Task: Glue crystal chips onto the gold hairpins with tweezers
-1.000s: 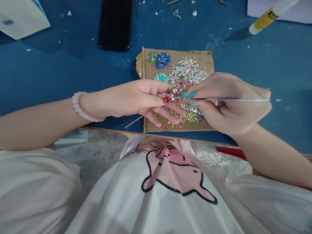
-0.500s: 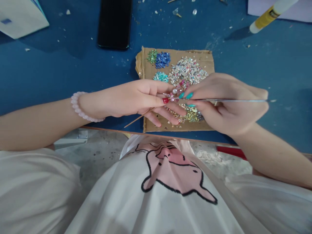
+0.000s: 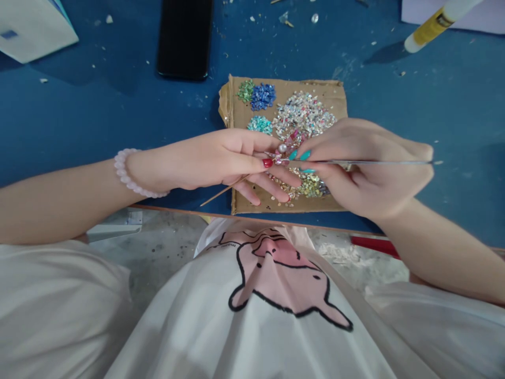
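My left hand (image 3: 221, 160) pinches a small beaded ornament (image 3: 281, 153) with a pearl and pink stones on a thin wooden stick (image 3: 221, 192) that pokes out below the palm. My right hand (image 3: 366, 166) is closed on a long thin metal tool (image 3: 386, 162), whose tip meets the ornament. Both hands hover over a cardboard piece (image 3: 339, 95) on the blue table (image 3: 98, 116). On the cardboard lie heaps of tiny beads: green (image 3: 246, 90), blue (image 3: 263, 97), turquoise (image 3: 259, 125) and a large silvery mixed pile (image 3: 303, 113).
A black phone (image 3: 184, 38) lies at the back left of the cardboard. A glue stick (image 3: 437, 21) rests at the back right, a white box (image 3: 31, 26) at the far left. Small crumbs litter the table. The table's near edge (image 3: 177, 210) runs just below my hands.
My right hand and the metal tool have shifted slightly to the left, toward the ornament. The left hand has stayed still.
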